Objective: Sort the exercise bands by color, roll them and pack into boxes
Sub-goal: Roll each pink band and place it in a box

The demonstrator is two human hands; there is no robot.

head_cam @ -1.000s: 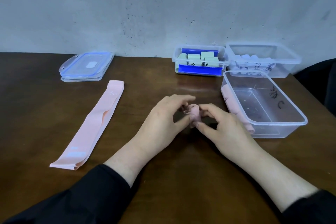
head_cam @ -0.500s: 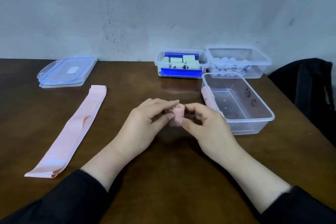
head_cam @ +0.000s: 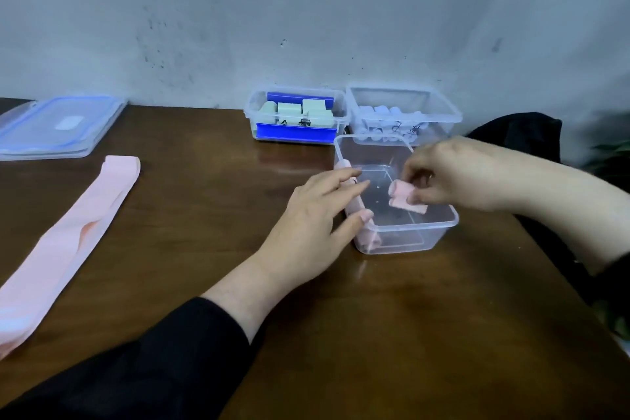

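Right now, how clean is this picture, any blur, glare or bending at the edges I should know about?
Head view: soft overall, with motion blur smearing the right hand and the pink roll it pinches over the clear box; the left hand is a bit crisper. Light is dim and bluish, with a pale sheen on the wooden table. Wide-angle bending tilts the table's far edge.

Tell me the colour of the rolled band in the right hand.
Pale pink; the rolled band shows best in the head view, pinched by the right hand.

Dark handwritten marks on the two far boxes (head_cam: 404,128) — too blurred to read.
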